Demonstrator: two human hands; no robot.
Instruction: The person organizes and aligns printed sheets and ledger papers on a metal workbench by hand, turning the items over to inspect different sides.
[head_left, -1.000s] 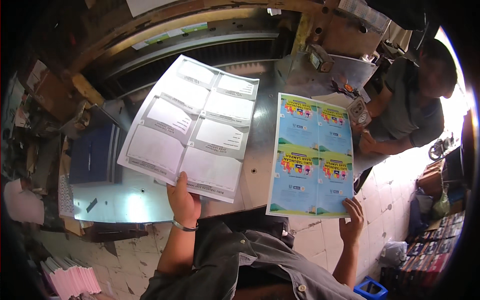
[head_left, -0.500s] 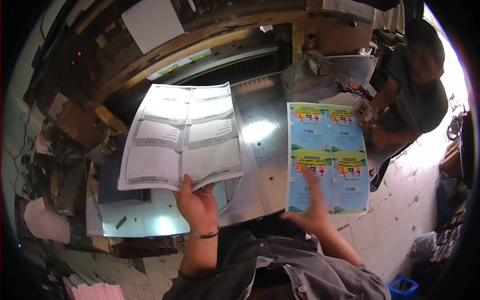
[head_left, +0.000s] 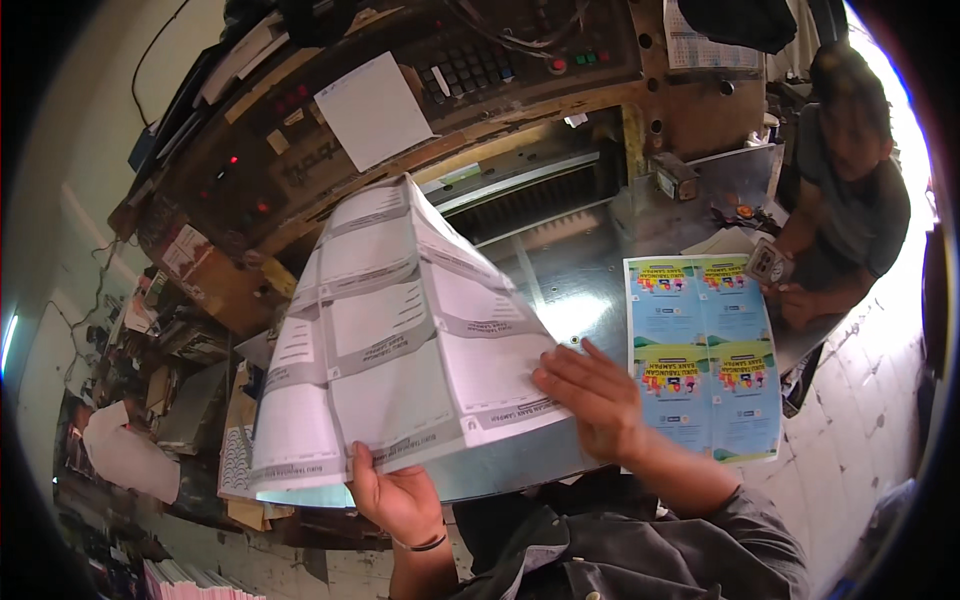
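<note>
Over the metal bench (head_left: 562,262), the left hand (head_left: 398,500) pinches the lower edge of a bowed grey-and-white printed sheet (head_left: 375,385), thumb on top; the right hand (head_left: 600,405), fingers loosely extended, meets its right corner, grip unclear. Rightward lies a blue-green printed sheet (head_left: 703,400).

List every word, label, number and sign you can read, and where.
I won't copy printed text, but it stands here:
Grey sheet: bold headings legible, smallest lines too small.
Colourful sheet: large headings legible, fine print too small.
Gridded paper: too small to read.
Keypad: any markings too small.
</note>
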